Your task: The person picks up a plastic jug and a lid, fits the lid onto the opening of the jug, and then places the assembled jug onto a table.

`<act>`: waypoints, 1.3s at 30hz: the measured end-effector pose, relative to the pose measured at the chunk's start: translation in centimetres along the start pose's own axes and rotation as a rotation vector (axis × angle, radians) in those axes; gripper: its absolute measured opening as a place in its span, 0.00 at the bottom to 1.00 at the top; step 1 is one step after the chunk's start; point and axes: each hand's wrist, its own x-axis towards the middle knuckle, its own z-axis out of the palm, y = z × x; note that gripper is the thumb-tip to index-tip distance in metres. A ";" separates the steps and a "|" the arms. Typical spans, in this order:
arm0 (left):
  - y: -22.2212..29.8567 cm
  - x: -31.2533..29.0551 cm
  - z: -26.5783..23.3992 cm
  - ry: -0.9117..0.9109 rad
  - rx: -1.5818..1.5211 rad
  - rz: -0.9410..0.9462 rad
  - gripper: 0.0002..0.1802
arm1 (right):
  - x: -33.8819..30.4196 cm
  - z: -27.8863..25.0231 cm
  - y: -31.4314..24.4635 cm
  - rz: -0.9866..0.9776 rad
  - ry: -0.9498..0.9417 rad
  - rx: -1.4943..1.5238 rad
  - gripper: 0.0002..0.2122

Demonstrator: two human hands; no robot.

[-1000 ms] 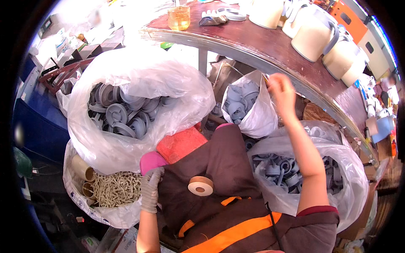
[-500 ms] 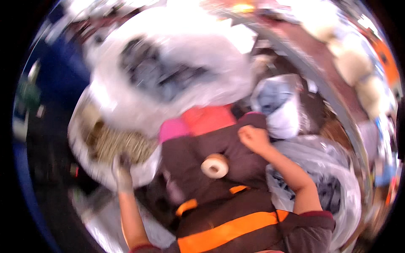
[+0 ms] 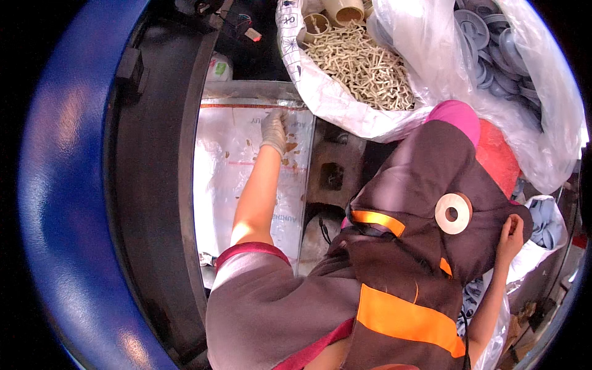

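Observation:
My left hand, in a pale glove, reaches over a white plastic-covered sheet with brown specks and print. Its fingers look loosely spread, foreshortened from above; nothing shows in them, and contact with the sheet is unclear. Bare and relaxed, my right hand rests by my right knee, fingers slightly bent and apart, holding nothing visible. A cream-coloured roll with a central hole lies on my dark apron between the two hands.
A white sack holds many short beige pieces and beige cups. Beside it, a clear bag contains grey round plastic parts. A blue curved machine body and dark frame stand left. Another bag of grey parts sits right.
The view has swung left, bringing the white sheet and blue machine in. My left hand has gone from the sack of beige pieces to above the sheet. My right hand stays by the knee.

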 end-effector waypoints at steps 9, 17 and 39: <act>6.1 -1.3 -0.5 0.480 1.573 0.659 0.30 | -0.2 0.1 0.2 -0.038 0.030 -0.036 0.08; 8.2 -0.5 -6.8 0.765 1.780 0.229 0.41 | -0.1 -0.3 -0.2 -0.008 -0.031 -0.108 0.09; 18.3 -26.7 12.5 -0.507 1.007 1.154 0.36 | 2.7 -1.7 -25.7 -0.452 -0.220 0.476 0.50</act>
